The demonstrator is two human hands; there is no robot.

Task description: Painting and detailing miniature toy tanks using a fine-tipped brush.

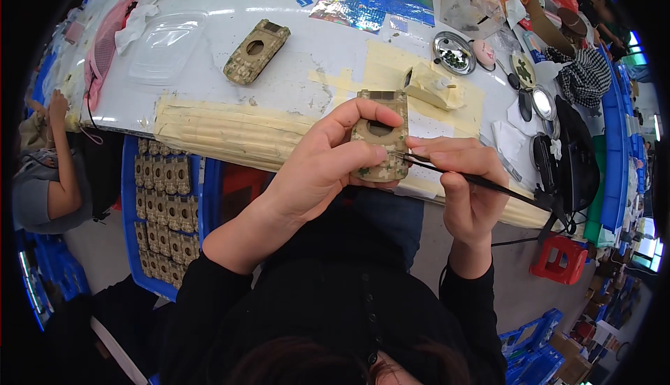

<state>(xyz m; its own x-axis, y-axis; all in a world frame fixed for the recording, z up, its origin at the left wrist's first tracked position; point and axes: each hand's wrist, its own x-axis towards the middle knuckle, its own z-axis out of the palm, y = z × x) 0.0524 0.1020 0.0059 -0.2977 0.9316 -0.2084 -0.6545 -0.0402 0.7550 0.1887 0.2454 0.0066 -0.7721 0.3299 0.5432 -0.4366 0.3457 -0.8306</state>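
My left hand [317, 158] is closed around a camouflage-patterned toy tank hull [394, 137] with a round hole in its top, held tilted above the table's near edge. Its thumb presses on the hull's upper face. In my right hand [474, 176] are slim black tweezers [518, 193], pinched between thumb and fingers. Their tip touches or nearly touches the hull beside my left thumb; any small part there is too small to make out. A second camouflage hull [243, 68] lies on the table, farther off to the left.
Beyond my hands a beige block [427, 86] sits on masking tape. A round metal tin [437, 51] with small dark green pieces stands at the right. A blue crate [128, 197] of several hulls is at lower left, near another person's arm [64, 169]. A red stool [560, 259] stands right.
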